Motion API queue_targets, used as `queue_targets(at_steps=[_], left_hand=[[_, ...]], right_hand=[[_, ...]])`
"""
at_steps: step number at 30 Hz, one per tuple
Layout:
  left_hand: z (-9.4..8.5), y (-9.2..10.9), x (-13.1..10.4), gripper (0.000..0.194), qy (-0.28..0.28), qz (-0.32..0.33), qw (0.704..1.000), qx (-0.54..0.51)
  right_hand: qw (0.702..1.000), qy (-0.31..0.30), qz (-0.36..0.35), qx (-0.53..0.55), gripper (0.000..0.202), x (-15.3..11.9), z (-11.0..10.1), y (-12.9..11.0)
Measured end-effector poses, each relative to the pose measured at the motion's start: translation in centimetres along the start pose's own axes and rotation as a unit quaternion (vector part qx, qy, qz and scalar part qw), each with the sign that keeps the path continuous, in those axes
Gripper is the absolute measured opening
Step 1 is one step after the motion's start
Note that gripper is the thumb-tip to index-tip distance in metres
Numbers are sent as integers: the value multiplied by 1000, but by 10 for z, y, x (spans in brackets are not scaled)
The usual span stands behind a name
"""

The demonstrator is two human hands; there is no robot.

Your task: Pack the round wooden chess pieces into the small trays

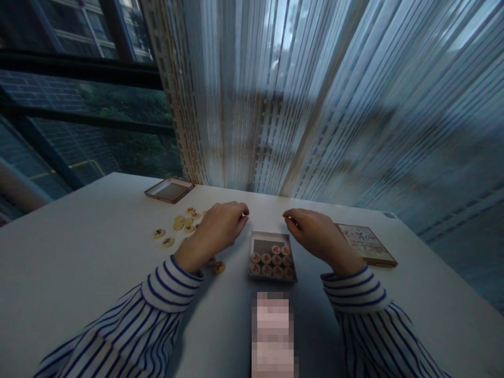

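My left hand (pixel 224 224) is held palm down over the white table, left of a shallow open box (pixel 293 268). Its fingers are curled in, and nothing shows between thumb and fingertips. To the right of the box, my right hand (pixel 315 230) is curled in much the same way, with nothing seen in it. Round xiangqi pieces with red characters (pixel 276 260) lie in rows in the box, leaving part of its far side bare. Loose pale xiangqi pieces (pixel 168 242) are scattered beside and partly behind my left hand and wrist; one piece (pixel 219 267) lies below the wrist.
A shallow lid or tray (pixel 170 190) lies at the table's far left edge. On the right, partly behind my right wrist, is a flat box or booklet with a printed cover (pixel 368 244). A striped string curtain (pixel 252 94) and a window (pixel 86 94) stand behind the table (pixel 102 231).
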State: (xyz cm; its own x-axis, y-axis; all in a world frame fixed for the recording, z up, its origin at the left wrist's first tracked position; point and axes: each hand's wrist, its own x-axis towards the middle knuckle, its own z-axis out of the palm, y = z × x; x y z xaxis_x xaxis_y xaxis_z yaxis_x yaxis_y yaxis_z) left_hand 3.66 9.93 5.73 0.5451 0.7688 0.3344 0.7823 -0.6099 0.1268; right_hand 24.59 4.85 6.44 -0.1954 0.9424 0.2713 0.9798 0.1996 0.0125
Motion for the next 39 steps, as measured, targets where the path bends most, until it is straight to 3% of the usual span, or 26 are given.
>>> queue_targets(at_steps=[7, 14, 18, 23, 31, 39], left_hand=[[-7, -8, -17, 25, 18, -37, 998, -37], [0, -52, -48, 32, 91, -146, 977, -125], [7, -75, -66, 34, 143, -201, 962, -117], [14, -93, -78, 34, 144, -198, 966, -87], [19, -106, -77, 32, 131, -196, 971, -40], [23, -114, -79, 34, 110, -207, 972, -30]], right_hand=[[1000, 22, 1, 22, 30, -2, -6, -1], [994, 55, -22, 88, 32, -1, -3, -7], [988, 61, -43, 137, 29, -1, 3, -15], [985, 36, -45, 162, 24, 5, 8, -24], [979, -36, -121, 160, 23, 54, 13, -58], [974, -101, -175, 106, 29, 108, 39, -108]])
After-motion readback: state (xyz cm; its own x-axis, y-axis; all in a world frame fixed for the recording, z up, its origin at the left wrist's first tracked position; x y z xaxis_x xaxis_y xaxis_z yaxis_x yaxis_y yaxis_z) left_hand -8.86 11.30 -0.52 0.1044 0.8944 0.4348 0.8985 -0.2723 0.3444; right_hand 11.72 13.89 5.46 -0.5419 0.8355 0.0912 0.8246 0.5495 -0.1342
